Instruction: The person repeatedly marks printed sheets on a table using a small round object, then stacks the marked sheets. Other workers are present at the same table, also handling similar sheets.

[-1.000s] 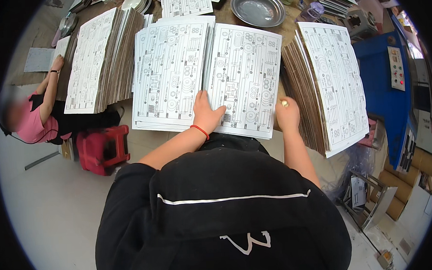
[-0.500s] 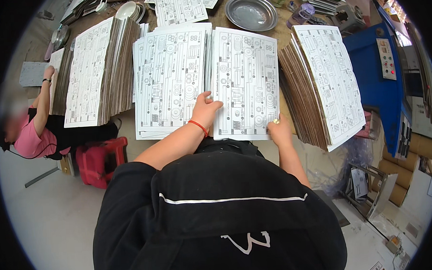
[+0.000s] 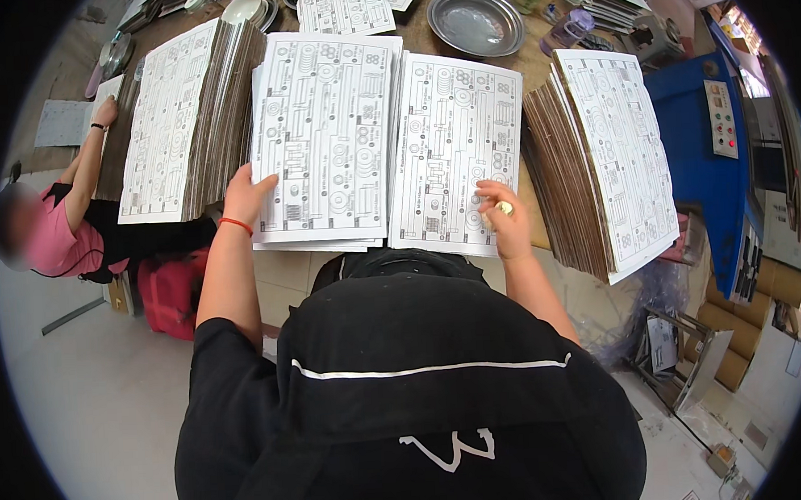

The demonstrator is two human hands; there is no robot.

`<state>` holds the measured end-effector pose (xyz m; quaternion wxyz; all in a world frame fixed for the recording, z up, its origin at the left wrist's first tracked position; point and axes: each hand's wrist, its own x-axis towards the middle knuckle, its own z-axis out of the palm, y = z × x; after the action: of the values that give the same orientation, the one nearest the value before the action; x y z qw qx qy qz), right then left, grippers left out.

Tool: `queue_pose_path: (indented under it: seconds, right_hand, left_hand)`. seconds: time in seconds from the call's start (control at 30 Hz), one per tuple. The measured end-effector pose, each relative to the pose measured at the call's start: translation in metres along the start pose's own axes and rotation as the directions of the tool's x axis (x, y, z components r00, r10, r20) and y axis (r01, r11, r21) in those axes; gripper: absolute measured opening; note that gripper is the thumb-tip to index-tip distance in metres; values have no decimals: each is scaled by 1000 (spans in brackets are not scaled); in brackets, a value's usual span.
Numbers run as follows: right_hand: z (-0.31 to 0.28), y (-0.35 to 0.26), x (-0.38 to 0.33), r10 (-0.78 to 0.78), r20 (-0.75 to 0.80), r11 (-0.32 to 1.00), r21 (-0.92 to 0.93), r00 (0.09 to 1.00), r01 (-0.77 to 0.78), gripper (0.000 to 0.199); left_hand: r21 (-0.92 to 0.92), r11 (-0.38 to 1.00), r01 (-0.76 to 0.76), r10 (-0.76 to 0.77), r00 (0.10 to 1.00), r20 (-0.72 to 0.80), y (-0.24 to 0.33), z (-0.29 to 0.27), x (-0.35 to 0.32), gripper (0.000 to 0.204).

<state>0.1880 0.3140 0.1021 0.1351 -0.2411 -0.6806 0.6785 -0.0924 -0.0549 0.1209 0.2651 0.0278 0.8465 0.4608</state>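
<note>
My left hand (image 3: 248,198) grips the left edge of a printed sheet (image 3: 324,137), thumb on top and the other fingers partly hidden at the edge. The white sheet carries line drawings of hardware parts and lies over a stack of similar sheets. Over the lower right of a second printed sheet (image 3: 454,149), my right hand (image 3: 509,227) has its fingers bent and apart. Something small and pale yellow (image 3: 504,208) sits on one of its fingers. Whether those fingertips touch the paper, I cannot tell.
Tall stacks of brown-edged boards with printed tops stand at left (image 3: 167,126) and right (image 3: 624,160). A metal dish (image 3: 475,23) and a purple-lidded jar (image 3: 567,30) are at the back. A co-worker's arm (image 3: 88,161) reaches in at far left. A blue machine (image 3: 690,121) stands right.
My left hand has moved from the right sheet's left edge to the left sheet's outer edge. That sheet appears higher. My right hand has moved from the lower right corner in over the page.
</note>
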Motion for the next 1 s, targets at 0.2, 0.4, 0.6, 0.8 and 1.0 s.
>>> queue_pose_path:
  seconds: [0.2,0.4,0.6,0.8,1.0]
  right_hand:
    - [-15,10,-8,143,267,984,-145,953,-107,13]
    - [-3,-2,71,-141,132,899,433,981,71,18]
    - [14,17,158,-123,-58,784,607,991,133,19]
    - [22,26,165,-195,-40,856,481,980,191,18]
    - [20,23,127,-124,159,983,156,980,99,17]
  left_hand:
    - [584,755,-299,539,790,-292,17,64,-14,60]
    - [326,438,-838,609,543,578,76,218,-62,86]
    - [377,328,-866,425,491,760,57,246,-65,106]
    - [382,332,-862,413,497,763,56,249,-65,104]
    - [399,324,-858,445,510,736,50,253,-66,102]
